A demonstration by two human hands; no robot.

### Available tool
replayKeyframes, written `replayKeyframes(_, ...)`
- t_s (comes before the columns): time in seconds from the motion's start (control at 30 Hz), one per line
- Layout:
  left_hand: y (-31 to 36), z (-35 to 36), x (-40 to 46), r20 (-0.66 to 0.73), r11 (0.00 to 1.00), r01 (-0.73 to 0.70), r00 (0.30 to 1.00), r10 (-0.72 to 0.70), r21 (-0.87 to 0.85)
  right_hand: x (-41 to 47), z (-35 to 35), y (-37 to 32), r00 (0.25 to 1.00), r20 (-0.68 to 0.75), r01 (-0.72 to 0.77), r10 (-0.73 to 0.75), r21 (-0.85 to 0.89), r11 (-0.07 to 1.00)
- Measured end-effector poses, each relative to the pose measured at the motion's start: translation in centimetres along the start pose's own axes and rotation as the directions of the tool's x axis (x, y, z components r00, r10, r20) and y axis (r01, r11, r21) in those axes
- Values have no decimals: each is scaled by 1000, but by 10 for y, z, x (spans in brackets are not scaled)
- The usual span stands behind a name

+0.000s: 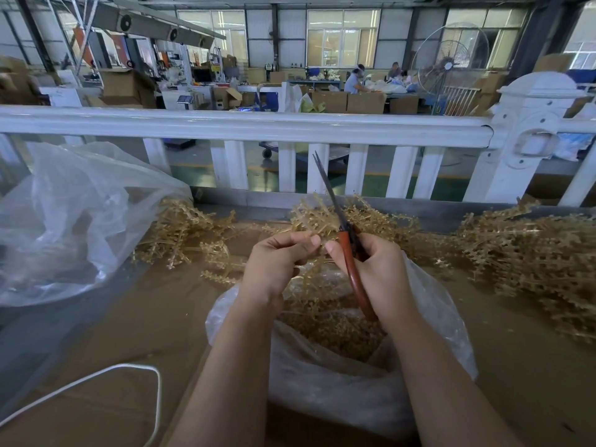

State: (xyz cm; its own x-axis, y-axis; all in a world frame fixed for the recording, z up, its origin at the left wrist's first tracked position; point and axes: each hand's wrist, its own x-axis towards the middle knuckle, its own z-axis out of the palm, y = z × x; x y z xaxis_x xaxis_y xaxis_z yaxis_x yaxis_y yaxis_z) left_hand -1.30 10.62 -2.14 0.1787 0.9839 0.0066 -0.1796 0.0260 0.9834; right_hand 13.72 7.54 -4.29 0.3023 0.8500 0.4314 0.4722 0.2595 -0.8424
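The left hand has its fingers curled, thumb and forefinger pinching the stem of a golden plastic sprig. The right hand, just beside it, grips the red-handled scissors, whose blades point up and away, almost together; its forefinger tip meets the sprig too. Both hands hover over an open clear bag of golden bits at the near middle of the desk. More golden sprigs are heaped far right, and a big crumpled plastic bag lies left.
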Motion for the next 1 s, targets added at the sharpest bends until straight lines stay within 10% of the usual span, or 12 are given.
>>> replayKeyframes(0.63, 3, -3, 2, 14, 995, 10, 1000, -9, -100, 2, 0, -1, 1000, -11, -15, 15, -8, 1000)
replayKeyframes(1.0, 3, -7, 3, -21, 979, -199, 980, 198, -43, -4, -3, 3, 990, 117, 122, -79, -429, 895)
